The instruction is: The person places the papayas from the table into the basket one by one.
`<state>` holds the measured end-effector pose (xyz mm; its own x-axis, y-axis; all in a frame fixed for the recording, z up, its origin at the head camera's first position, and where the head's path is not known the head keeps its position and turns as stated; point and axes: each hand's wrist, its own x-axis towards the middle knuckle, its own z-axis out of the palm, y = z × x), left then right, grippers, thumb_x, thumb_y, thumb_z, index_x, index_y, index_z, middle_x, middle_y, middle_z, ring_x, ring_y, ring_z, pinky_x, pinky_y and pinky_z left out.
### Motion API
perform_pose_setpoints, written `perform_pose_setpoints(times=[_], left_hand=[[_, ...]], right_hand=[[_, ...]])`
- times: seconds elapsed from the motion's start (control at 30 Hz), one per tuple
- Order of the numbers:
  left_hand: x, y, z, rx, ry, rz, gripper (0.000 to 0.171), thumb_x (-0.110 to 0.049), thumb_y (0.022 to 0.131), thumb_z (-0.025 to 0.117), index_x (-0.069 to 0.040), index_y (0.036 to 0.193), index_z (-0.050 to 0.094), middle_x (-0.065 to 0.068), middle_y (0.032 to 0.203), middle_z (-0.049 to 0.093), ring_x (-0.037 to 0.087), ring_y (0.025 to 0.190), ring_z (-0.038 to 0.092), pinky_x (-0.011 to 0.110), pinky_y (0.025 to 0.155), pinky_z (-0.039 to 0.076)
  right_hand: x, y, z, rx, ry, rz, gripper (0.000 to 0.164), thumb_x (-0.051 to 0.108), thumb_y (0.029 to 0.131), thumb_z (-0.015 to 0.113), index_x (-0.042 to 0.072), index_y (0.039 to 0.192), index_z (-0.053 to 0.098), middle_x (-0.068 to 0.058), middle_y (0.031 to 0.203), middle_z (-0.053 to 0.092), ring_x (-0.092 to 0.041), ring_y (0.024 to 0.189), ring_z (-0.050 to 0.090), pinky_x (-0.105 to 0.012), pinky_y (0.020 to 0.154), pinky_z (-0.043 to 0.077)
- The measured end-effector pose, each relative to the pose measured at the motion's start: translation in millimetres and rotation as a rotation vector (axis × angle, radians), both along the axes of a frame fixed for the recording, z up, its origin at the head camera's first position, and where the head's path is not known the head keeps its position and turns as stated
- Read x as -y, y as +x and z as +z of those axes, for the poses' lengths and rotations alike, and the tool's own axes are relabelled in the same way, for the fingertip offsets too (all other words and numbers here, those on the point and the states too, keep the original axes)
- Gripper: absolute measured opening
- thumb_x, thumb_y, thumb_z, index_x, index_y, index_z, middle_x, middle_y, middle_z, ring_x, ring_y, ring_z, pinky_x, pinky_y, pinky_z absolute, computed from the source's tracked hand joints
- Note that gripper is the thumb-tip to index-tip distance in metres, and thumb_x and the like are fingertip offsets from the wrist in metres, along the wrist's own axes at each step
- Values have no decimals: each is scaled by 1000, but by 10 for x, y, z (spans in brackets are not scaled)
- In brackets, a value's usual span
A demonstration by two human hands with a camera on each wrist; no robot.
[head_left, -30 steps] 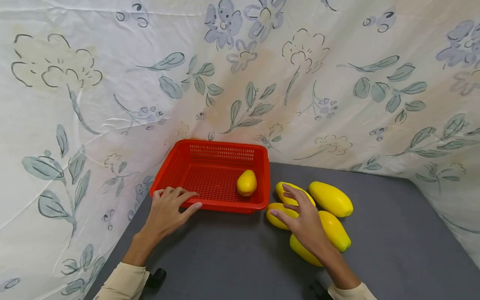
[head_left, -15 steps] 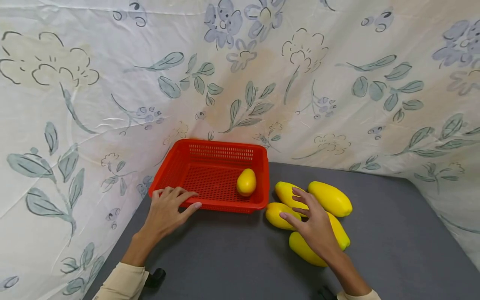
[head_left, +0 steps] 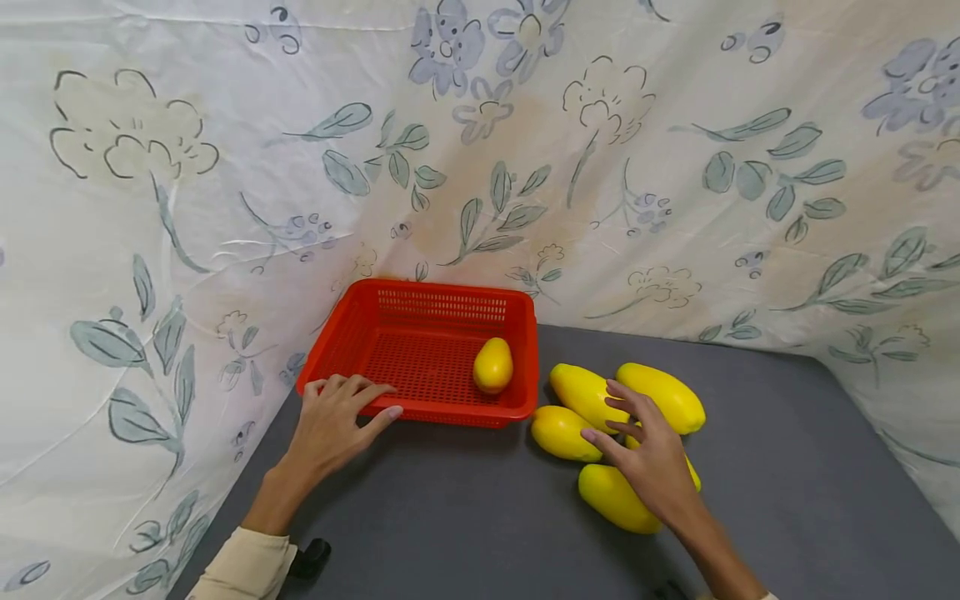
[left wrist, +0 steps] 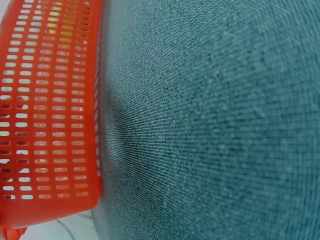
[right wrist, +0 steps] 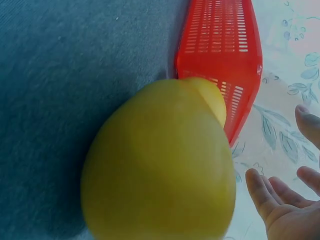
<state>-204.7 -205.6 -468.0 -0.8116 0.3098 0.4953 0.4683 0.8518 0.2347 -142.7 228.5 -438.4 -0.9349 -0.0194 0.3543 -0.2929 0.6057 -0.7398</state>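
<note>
My left hand rests at the near left corner of a red plastic basket, its fingers over the rim and thumb along the front. No part of that hand shows in the left wrist view, only the basket's slotted wall. My right hand hovers over several yellow mango-like fruits, fingers spread and holding nothing. It partly covers one fruit behind it; another fruit lies in front. In the right wrist view a fruit looms large, with the right hand's fingers at the right edge.
One yellow fruit lies inside the basket, toward its right side. More fruits, such as the far right one, lie on the dark grey table. Floral cloth hangs behind and along the left side, close to the basket.
My right hand has moved right and slightly down over the fruits, uncovering more of those on the left. The left hand, the basket and the fruits stay where they were.
</note>
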Motion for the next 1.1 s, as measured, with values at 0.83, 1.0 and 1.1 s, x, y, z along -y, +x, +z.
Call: perform_pose_setpoints(times=[0.83,1.0,1.1], left_hand=[[-1,1,3,0,10,-1,40,-49,93,74,-23,123,79,6,111,71,32,102,60,60,94,35],[4,-6,3,-1,11,-3,39,-49,93,74,-24,122,79,5,111,71,32,102,60,59,94,35],[9,-11,-2,0,10,-2,39,-49,93,74,-24,122,79,5,112,71,32,103,61,60,95,35]], right_hand=[[-487,159,-141,-105,-1,-91,77,5,85,89,6,153,52,-16,140,60,8,118,56,-7,92,49],[-569,181,-186,-113,35,-131,76,5,85,89,2,151,53,-17,137,60,2,118,58,-7,93,48],[-602,195,-203,-108,59,-153,75,10,86,89,2,151,53,-16,137,60,6,119,55,-5,93,46]])
